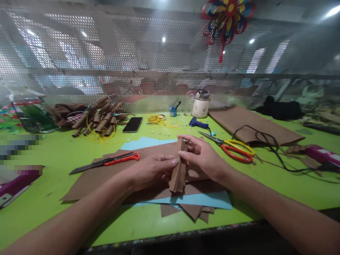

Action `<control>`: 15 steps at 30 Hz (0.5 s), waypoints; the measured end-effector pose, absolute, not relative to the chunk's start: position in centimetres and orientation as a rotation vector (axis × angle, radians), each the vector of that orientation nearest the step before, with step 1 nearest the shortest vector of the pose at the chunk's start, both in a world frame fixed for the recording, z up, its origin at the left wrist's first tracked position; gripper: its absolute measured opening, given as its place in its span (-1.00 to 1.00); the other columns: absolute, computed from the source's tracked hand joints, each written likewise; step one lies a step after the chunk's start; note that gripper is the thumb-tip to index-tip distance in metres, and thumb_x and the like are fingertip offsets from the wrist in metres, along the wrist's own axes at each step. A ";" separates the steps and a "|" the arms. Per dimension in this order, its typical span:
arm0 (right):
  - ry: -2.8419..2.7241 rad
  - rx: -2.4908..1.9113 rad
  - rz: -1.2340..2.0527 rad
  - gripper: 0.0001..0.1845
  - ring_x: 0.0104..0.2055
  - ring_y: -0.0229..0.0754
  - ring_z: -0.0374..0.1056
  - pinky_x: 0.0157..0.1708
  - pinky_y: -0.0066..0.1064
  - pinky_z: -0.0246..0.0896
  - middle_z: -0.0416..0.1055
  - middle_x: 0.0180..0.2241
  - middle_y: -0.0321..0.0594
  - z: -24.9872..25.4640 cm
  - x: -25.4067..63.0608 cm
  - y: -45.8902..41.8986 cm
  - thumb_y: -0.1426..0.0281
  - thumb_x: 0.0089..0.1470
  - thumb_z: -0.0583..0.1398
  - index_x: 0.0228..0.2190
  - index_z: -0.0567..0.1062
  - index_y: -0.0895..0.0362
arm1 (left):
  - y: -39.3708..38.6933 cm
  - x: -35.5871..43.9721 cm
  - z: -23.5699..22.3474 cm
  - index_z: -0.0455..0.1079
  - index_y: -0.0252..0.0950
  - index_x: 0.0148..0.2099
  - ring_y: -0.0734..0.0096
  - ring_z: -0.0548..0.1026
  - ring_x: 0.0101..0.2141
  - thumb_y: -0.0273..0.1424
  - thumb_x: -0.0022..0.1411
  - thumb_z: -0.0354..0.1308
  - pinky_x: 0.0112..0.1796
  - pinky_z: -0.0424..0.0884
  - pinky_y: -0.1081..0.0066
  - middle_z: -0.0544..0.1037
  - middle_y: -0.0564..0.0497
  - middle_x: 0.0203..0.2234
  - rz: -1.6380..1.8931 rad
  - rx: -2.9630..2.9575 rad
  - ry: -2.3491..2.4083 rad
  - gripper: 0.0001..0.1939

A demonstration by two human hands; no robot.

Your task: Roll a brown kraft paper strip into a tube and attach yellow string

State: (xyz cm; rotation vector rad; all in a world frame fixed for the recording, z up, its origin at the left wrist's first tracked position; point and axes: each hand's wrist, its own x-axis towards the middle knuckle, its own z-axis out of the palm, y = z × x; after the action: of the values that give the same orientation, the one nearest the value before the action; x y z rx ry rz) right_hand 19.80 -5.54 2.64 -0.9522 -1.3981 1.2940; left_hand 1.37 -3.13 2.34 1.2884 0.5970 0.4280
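Between my two hands is a narrow stack of folded brown paper (177,175), tilted slightly, its layered edges showing at the lower end. My left hand (152,168) pinches it from the left with thumb and fingers. From the right, my right hand (203,154) grips its upper part, with the thumb across the front and the index finger at the top. Beneath lie brown paper sheets (90,184) over light blue paper (212,200). A box cutter (117,160) with a red-orange handle rests on the brown sheets, left of my hands.
Scissors (236,148) and a blue glue gun (198,123) lie to the right, near a black cord (276,145). Farther back are a phone (132,124), rolled brown paper tubes (102,120), yellow string (156,119), a white flask (200,104) and folded brown paper (255,125).
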 end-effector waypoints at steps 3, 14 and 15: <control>-1.408 -0.958 1.286 -0.42 -0.33 -0.26 0.34 -0.35 -0.42 0.32 0.40 -0.33 -0.24 2.6 19.8 -5.5 0.40 -0.05 0.25 0.03 0.27 0.12 | -3.0 1.4 2.3 0.47 -0.35 -0.15 0.47 0.36 -0.39 -0.27 0.19 0.15 -0.34 0.24 0.45 0.48 -0.06 -0.35 0.391 1.196 0.587 -0.73; -1.468 -0.990 1.190 -0.48 -0.47 -0.33 0.25 -0.50 -0.48 0.20 0.36 -0.43 -0.30 2.5 20.2 -5.4 0.35 0.01 0.21 0.03 0.30 0.12 | -2.8 1.3 2.5 0.40 -0.30 -0.03 0.35 0.48 -0.30 -0.35 0.20 0.14 -0.26 0.37 0.35 0.53 -0.11 -0.23 0.395 1.076 0.564 -0.71; -1.479 -0.985 1.167 -0.49 -0.47 -0.33 0.26 -0.48 -0.46 0.21 0.35 -0.44 -0.30 2.5 20.3 -5.4 0.35 0.01 0.21 0.03 0.30 0.13 | -2.8 1.3 2.5 0.40 -0.31 -0.04 0.35 0.49 -0.32 -0.36 0.20 0.13 -0.26 0.39 0.33 0.53 -0.11 -0.25 0.400 1.067 0.557 -0.72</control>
State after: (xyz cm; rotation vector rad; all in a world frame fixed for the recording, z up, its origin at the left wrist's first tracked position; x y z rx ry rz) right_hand 20.29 -5.36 2.46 -0.9852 -1.4794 1.1668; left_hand 1.30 -2.82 2.49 1.0667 0.5569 0.3996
